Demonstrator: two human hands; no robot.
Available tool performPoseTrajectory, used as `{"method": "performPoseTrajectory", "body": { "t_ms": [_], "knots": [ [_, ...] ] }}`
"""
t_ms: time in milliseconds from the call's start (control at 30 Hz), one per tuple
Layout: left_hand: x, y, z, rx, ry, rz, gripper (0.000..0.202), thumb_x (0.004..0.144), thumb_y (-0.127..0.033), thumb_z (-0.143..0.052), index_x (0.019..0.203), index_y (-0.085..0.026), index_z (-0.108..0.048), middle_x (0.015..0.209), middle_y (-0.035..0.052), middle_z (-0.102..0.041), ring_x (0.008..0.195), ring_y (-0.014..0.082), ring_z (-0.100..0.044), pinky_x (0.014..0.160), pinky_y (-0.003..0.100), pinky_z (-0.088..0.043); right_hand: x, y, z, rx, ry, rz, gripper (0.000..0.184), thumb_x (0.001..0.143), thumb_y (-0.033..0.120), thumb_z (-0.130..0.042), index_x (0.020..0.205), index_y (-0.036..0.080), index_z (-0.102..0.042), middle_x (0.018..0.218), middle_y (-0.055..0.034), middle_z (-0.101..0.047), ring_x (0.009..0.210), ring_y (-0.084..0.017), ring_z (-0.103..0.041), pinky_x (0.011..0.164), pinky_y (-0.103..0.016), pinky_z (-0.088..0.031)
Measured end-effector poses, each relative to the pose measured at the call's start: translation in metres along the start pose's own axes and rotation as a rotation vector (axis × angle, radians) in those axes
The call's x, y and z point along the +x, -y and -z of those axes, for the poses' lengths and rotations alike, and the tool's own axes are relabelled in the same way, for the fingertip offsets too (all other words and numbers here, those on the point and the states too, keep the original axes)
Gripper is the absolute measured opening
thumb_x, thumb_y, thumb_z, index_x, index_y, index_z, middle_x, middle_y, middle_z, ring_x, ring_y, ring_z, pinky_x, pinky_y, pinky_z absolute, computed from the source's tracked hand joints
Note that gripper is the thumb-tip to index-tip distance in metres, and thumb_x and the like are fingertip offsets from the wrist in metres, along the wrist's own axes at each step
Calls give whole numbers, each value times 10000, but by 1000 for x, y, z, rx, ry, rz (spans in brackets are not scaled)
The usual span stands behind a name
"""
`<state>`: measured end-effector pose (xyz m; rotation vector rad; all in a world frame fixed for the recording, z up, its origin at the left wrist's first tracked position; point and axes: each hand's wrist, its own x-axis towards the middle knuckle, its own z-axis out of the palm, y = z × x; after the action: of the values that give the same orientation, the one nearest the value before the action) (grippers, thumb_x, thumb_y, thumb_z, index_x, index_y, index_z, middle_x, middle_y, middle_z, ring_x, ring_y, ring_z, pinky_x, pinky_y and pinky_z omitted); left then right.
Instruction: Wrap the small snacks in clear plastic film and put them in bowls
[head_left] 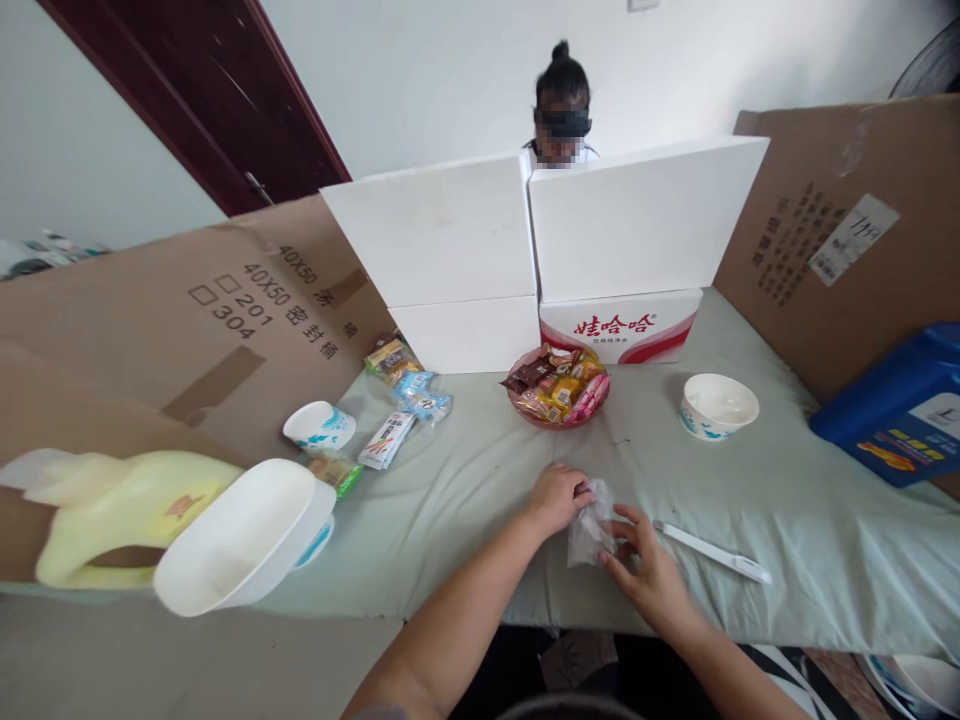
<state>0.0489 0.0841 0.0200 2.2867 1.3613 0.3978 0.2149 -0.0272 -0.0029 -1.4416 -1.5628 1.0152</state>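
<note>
My left hand [559, 497] is closed on the upper part of a crumpled clear plastic bag [586, 538] near the table's front edge. At the bag's right side, my right hand [651, 575] has its thumb and curled fingers on the plastic. Whatever the bag may contain cannot be made out. Just right of that hand lies a white utility knife [712, 552], flat on the cloth. Beyond both hands sits a reddish see-through bowl [559, 420] heaped with wrapped snacks [562, 385].
White boxes [457, 240] form a wall at the back, with a person [562, 110] behind. A paper bowl [718, 408] and blue jug [900, 410] stand right. Left are snack packets [388, 440], a paper bowl [319, 427], a white tub [240, 540] and a yellow jug [135, 500].
</note>
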Motion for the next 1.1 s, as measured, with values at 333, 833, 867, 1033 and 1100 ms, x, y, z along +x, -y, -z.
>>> {"method": "performPoseTrajectory", "body": {
  "t_ms": [333, 833, 867, 1033, 1100],
  "knots": [
    [8, 3, 3, -6, 53, 21, 139, 811, -335, -693, 816, -198, -717, 749, -8, -684, 753, 165, -587, 678, 247, -408, 1, 16, 5, -457, 17, 237, 247, 842, 198, -514, 1066, 205, -619, 1076, -108, -630, 901, -224, -624, 793, -385, -519],
    [2, 0, -2, 77, -150, 62, 167, 824, -295, -686, 928, -165, -676, 909, 63, -677, 875, 212, -601, 803, 313, -453, -24, 10, -28, -766, 88, 564, 357, 837, 201, -622, 1191, 226, -579, 1234, -59, -620, 1128, -247, -547, 961, -395, -438],
    [0, 1, 0, 92, -187, 73, 178, 844, -271, -657, 976, -151, -663, 970, 91, -664, 916, 228, -594, 828, 335, -451, -23, 10, -28, -761, 78, 571, 345, 843, 184, -608, 1185, 228, -581, 1222, -57, -625, 1120, -240, -551, 957, -390, -440],
    [-12, -2, 11, 121, -180, -93, 122, 899, -213, -560, 914, -178, -675, 946, 86, -658, 959, 223, -578, 893, 346, -436, -20, 6, -29, -742, 64, 613, 318, 877, 124, -526, 1173, 225, -581, 1186, -56, -637, 1097, -223, -559, 925, -374, -450],
    [-16, -5, 10, 113, -59, -318, 121, 894, -202, -573, 917, -205, -691, 958, 56, -679, 963, 202, -579, 899, 323, -436, -20, 7, -30, -741, 66, 611, 320, 882, 121, -515, 1176, 230, -579, 1178, -52, -638, 1089, -221, -561, 919, -371, -450]
  ]
}}
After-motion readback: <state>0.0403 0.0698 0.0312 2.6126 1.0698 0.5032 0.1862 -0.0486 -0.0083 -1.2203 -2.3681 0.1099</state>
